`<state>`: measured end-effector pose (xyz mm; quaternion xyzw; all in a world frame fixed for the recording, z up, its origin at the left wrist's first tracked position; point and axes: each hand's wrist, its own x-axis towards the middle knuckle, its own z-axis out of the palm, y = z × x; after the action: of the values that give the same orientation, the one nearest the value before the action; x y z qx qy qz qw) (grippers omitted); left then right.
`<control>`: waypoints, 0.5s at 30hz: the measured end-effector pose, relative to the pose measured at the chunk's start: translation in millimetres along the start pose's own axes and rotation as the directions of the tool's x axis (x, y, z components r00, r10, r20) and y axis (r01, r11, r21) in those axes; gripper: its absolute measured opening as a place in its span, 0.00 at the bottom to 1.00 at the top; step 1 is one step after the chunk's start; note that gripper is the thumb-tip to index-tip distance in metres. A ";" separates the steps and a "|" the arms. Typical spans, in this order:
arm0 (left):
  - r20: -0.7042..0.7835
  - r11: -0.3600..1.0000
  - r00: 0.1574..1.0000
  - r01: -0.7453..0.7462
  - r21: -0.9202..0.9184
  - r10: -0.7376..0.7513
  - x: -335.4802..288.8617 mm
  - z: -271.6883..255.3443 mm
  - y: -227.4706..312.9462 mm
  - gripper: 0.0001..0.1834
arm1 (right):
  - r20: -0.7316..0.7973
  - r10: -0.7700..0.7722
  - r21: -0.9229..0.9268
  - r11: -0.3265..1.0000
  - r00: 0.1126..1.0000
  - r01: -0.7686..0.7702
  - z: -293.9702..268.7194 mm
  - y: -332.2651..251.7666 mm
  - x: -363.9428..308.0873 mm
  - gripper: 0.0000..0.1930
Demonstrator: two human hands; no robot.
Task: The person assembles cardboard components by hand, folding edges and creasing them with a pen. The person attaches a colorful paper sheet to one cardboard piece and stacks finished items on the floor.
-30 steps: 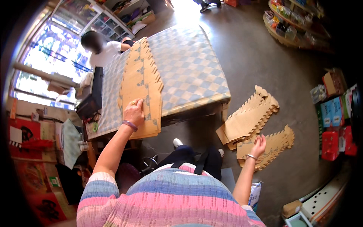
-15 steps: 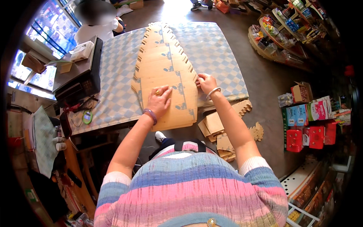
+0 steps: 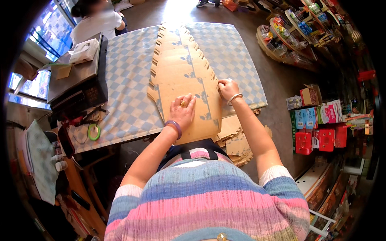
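Head view: brown card stack [image 3: 173, 66] between our two grips

At the left we see a black machine [image 3: 78, 86] with a white box [image 3: 85, 51] on its flat top, then a green ring [image 3: 93, 131] on the checked table [image 3: 130, 68]. Our left grip [image 3: 183, 112] lies palm down on the stack, released, fingers spread over its near part. The stack rests on the table, notched along both long sides, its near end jutting past the table edge. Our right grip [image 3: 229, 89] curls at the right edge; we cannot tell whether it pinches the card. Further right, more card pieces [image 3: 239, 145] lie below table height, and red boxes [image 3: 303, 143] stand beyond
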<state>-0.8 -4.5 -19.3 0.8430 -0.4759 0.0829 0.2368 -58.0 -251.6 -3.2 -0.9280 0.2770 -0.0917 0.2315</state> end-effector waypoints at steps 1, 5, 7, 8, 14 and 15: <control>0.013 1.000 1.000 -0.007 0.001 0.007 0.6 -1.8 0.9 0.22 | 0.022 0.014 0.028 0.999 1.000 -0.015 -1.8 0.8 1.6 0.12; 0.034 1.000 0.999 -0.021 0.010 0.020 0.2 -3.6 -1.2 0.22 | 0.015 -0.061 0.037 0.998 0.998 0.060 0.6 -3.7 0.4 0.12; 0.056 1.000 0.998 -0.023 0.005 0.022 2.2 -4.7 2.2 0.23 | 0.137 0.055 0.281 0.955 0.989 -0.092 2.2 7.4 7.0 0.12; 0.073 1.000 0.997 -0.023 -0.004 0.023 3.3 -5.0 3.8 0.25 | 0.278 0.132 0.480 0.839 0.951 -0.257 3.4 13.0 10.3 0.12; 0.081 1.000 0.997 -0.013 0.025 0.011 1.1 -6.0 2.9 0.25 | 0.443 0.179 0.719 0.515 0.879 -0.467 -16.7 -9.6 12.9 0.13; 0.086 1.000 0.996 -0.018 0.024 0.015 2.4 -6.3 4.5 0.25 | 0.502 0.189 0.693 0.496 0.844 -0.523 -24.3 -12.1 14.9 0.12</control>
<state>-2.8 -5.2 -11.4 0.8446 -0.4915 0.0543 0.2050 -47.1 -260.2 24.5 -0.6372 0.3454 0.0152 0.6888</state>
